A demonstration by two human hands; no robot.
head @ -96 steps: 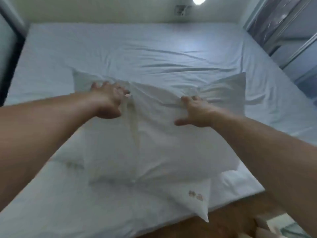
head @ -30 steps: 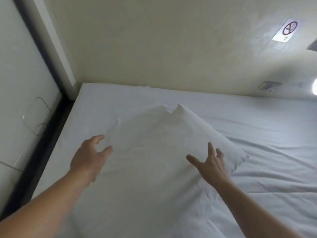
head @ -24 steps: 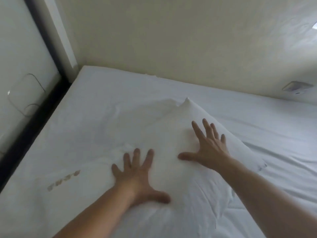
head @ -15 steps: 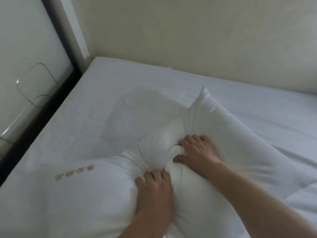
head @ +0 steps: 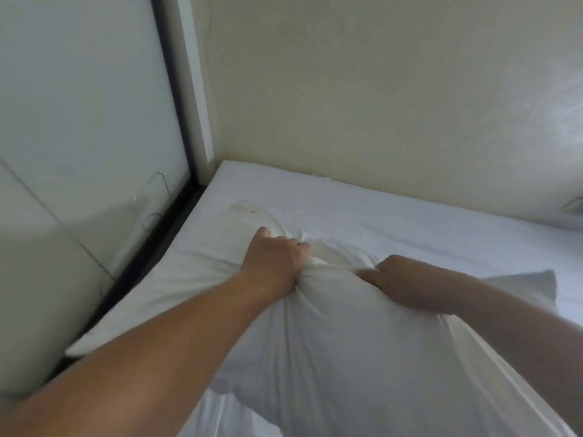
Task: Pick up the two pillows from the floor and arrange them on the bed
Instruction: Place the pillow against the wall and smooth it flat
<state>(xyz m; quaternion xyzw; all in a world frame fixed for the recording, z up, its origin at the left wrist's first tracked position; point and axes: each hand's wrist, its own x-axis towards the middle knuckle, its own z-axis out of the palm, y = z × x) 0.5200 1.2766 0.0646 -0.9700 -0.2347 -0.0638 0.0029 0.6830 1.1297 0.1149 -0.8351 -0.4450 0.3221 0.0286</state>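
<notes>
Gripping a bunched fold of white fabric, the left hand [head: 273, 266] is clenched into a fist on top of the pillow [head: 331, 335], knuckles up and fingers curled tight into the cloth. Just beside it, across the raised ridge of gathered fabric, the right hand [head: 407, 283] also has its fingers curled down into the pillowcase, thumb pointing toward the left hand; it pinches the same puckered ridge from the other side. Creases fan out from the spot between the two hands.

The pillow lies on the bed [head: 410, 222], near the corner where the cream wall [head: 378, 89] at the head of the bed meets the pale side panel [head: 79, 105]. One pillow corner reaches past the mattress edge toward the dark frame strip [head: 151, 257] along that panel; the opposite corner sticks up behind the right forearm. The pillow's near end hangs toward the camera, with loose white sheet visible under it. Whether a second pillow lies beneath or within this white mass cannot be told. The bed beyond the pillow, toward the wall, is covered in smooth white sheet. A small fitting [head: 574, 205] is partly visible on the wall at the far right, just above the mattress.
</notes>
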